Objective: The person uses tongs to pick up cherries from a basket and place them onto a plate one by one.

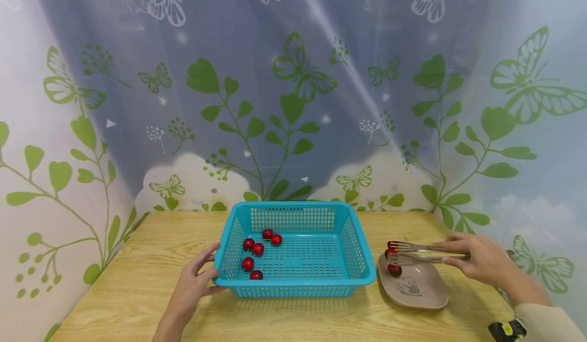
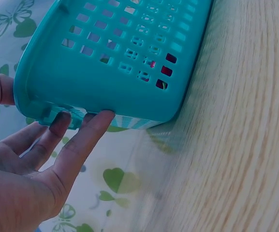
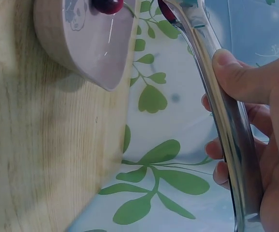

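A turquoise plastic basket (image 1: 293, 290) stands mid-table, with several red cherries (image 1: 258, 249) at the left of its floor. My left hand (image 1: 194, 281) holds its left end by the rim; in the left wrist view, the fingers (image 2: 83, 145) lie against the basket wall (image 2: 105, 92). Metal tongs (image 3: 226, 125) are in my right hand (image 1: 481, 258), gripped between thumb and fingers. Their tips reach over the far left of a small pinkish plate (image 1: 431, 288). A cherry (image 1: 391, 253) shows at the tips, and another cherry (image 1: 394, 270) lies on the plate just below them.
The wooden table (image 1: 114, 275) ends at a printed curtain (image 1: 293, 128) with leaves and butterflies, which hangs behind and at both sides. The plate sits close to the basket's right end. A dark watch-like band (image 1: 506, 330) is at the right wrist.
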The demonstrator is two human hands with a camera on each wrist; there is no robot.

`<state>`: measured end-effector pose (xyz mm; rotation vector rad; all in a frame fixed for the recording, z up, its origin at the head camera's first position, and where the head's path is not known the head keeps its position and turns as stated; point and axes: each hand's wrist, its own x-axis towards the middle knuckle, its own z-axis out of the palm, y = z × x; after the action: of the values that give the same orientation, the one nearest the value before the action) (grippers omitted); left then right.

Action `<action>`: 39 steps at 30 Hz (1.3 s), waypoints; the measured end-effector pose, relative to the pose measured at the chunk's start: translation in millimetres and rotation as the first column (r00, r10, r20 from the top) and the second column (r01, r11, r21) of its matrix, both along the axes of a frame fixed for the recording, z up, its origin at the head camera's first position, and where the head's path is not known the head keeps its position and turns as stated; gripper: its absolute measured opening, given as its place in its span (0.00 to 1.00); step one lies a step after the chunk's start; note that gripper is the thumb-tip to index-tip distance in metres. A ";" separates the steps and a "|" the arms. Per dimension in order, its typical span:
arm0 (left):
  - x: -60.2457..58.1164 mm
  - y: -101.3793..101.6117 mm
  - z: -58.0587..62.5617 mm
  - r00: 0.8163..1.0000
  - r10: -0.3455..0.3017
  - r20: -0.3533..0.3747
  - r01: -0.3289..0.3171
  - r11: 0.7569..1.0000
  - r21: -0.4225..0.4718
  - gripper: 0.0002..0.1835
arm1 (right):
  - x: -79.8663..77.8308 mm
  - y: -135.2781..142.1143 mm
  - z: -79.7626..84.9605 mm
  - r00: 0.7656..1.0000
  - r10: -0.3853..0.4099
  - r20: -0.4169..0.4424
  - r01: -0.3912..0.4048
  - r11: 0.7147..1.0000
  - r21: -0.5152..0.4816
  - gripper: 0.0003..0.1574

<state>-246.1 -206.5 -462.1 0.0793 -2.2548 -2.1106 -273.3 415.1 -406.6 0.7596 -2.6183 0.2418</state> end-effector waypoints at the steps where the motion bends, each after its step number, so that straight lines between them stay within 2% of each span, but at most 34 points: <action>1: -0.3 -0.1 -0.2 1.000 0.000 -0.001 0.000 1.000 0.000 0.35 | 0.1 0.2 -0.1 1.000 -0.002 -0.001 0.002 1.000 0.000 0.21; 21: -3.3 -0.8 -0.1 1.000 -0.004 -0.010 0.004 1.000 -0.002 0.35 | 1.7 3.7 -6.1 0.999 -0.026 0.046 0.026 1.000 0.001 0.22; 29: 0.0 -0.9 -0.4 1.000 -0.007 -0.014 0.007 1.000 0.002 0.35 | 2.4 5.6 -6.7 0.993 -0.043 0.111 0.044 0.999 -0.006 0.21; 39: 1.0 0.5 1.1 1.000 0.011 -0.002 -0.011 1.000 -0.008 0.35 | 5.6 12.6 -10.9 0.989 -0.068 0.131 0.068 0.998 -0.001 0.21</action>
<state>-245.1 -205.9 -461.0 0.0890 -2.2565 -2.0949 -267.7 427.7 -417.5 0.6720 -2.7596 0.2882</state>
